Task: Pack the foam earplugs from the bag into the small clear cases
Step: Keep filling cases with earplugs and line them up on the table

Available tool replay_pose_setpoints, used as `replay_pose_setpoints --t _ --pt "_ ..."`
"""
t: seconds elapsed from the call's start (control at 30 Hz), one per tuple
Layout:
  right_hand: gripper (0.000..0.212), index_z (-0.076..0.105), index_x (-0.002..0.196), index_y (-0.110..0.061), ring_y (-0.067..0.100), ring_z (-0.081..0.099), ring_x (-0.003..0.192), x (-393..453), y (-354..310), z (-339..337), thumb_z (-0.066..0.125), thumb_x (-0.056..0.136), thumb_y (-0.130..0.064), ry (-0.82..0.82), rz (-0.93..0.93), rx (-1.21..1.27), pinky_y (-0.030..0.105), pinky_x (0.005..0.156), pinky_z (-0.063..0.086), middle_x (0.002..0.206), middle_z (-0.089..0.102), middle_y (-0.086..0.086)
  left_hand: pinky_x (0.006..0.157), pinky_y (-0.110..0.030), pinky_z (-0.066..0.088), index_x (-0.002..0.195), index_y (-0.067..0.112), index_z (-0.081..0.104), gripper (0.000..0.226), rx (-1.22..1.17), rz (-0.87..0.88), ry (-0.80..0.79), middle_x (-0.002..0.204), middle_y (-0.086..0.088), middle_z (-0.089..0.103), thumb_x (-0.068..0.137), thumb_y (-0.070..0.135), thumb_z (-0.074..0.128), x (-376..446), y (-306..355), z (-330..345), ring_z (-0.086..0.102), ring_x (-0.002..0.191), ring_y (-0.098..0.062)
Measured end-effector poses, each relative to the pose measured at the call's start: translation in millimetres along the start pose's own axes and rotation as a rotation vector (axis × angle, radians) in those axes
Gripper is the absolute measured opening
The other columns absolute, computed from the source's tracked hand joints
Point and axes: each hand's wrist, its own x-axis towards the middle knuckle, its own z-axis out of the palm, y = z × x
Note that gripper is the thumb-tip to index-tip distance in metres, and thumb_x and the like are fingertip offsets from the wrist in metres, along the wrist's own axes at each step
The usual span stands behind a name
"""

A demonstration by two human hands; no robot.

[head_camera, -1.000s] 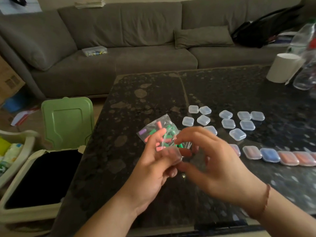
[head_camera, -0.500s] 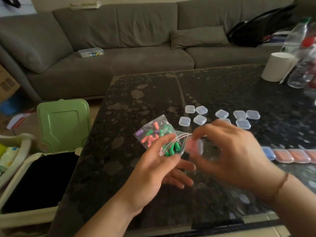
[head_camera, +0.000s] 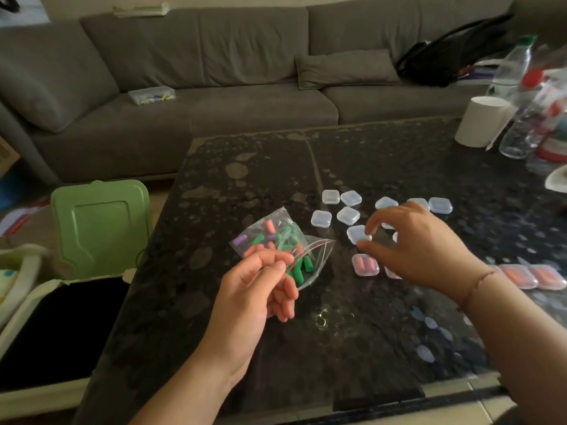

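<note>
A clear zip bag [head_camera: 277, 237] of green, pink and purple foam earplugs lies on the dark table [head_camera: 245, 185]. My left hand [head_camera: 254, 291] pinches the bag's open edge between thumb and forefinger. Several empty small clear cases [head_camera: 348, 215] sit behind it. My right hand [head_camera: 414, 243] pinches the right edge of one empty case [head_camera: 356, 234] with forefinger and thumb. A closed case with pink earplugs [head_camera: 365, 265] lies just below that hand. More filled cases [head_camera: 535, 276] form a row at the right, partly hidden by my right wrist.
A white paper roll [head_camera: 483, 121] and plastic bottles [head_camera: 527, 118] stand at the table's far right. Left of the table are a green lid [head_camera: 101, 228] and an open box [head_camera: 55, 329]. A grey sofa [head_camera: 214, 87] runs behind.
My right hand carried the pink-filled case away from my left hand, set it on the table and reached to an empty case. My left hand stayed at the bag.
</note>
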Motion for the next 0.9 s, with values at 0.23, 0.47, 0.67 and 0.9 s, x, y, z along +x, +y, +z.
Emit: replay_pose_setpoints --t 0.23,0.47,0.67,0.9 --pt "0.036 0.066 0.094 -0.024 0.024 0.055 0.101 24.7 -8.8 17.7 0.055 0.086 -0.057 -0.013 0.269 -0.218 0.032 0.067 0.039 0.079 0.056 -0.003 0.053 -0.031 0.042 0.086 0.012 0.071 0.024 0.015 0.005 0.02 0.068 -0.013 0.06 0.098 0.01 0.05 -0.3 0.1 -0.8 0.052 0.055 -0.021" --pt "0.037 0.062 0.108 -0.022 0.025 0.059 0.098 29.3 -16.3 25.5 0.059 0.087 -0.052 -0.013 0.251 -0.283 0.036 0.076 0.048 0.095 0.067 0.004 0.052 -0.03 0.043 0.083 0.018 0.072 0.016 0.029 -0.008 0.015 0.068 -0.011 0.062 0.089 0.024 0.058 0.9 0.3 -1.6 0.054 0.055 -0.021" --pt "0.028 0.067 0.095 -0.022 0.02 0.061 0.08 3.2 -46.5 7.4 0.072 0.076 -0.042 0.292 -0.221 -0.009 0.032 0.063 0.049 0.077 0.059 -0.006 0.057 -0.029 0.051 0.102 0.007 0.07 0.034 -0.129 -0.125 0.002 0.085 -0.018 0.072 0.093 0.034 0.051 -1.6 4.2 4.5 0.065 0.066 -0.024" --pt "0.021 0.067 0.09 -0.021 0.008 0.057 0.087 -26.6 -68.9 7.7 0.072 0.083 -0.041 0.149 -0.601 0.239 0.036 0.069 0.051 0.085 0.065 -0.009 0.07 -0.032 0.061 0.118 0.004 0.07 0.039 -0.469 -0.244 -0.146 0.104 -0.019 0.072 0.091 0.029 0.057 -3.0 8.5 5.0 0.072 0.087 -0.023"
